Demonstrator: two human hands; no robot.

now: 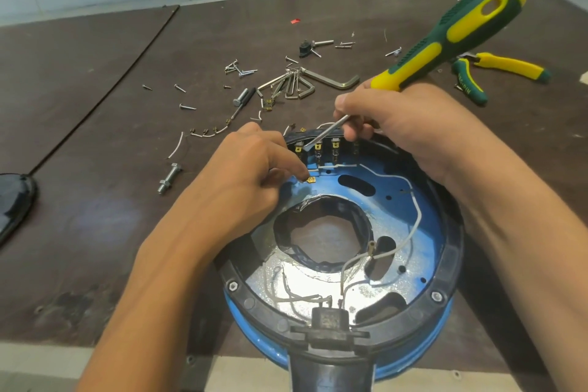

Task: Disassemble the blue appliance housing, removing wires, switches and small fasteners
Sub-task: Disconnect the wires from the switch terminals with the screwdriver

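Note:
The round blue housing [410, 200] with a black rim lies open side up on the brown table, near its front edge. White wires [410, 232] run across its inside. A row of switch terminals [334, 149] stands at its far wall. My right hand [391, 124] holds a green and yellow screwdriver [451, 32] by its shaft, tip at the leftmost terminal. My left hand [254, 175] pinches a brass connector [310, 180] on a white wire end just below the terminals.
Loose screws [238, 70], a set of hex keys [305, 83], bolts [168, 178] and cut wire pieces [203, 134] are scattered beyond the housing. Yellow and green pliers [496, 67] lie at the far right. A black oval part [12, 204] sits at the left edge.

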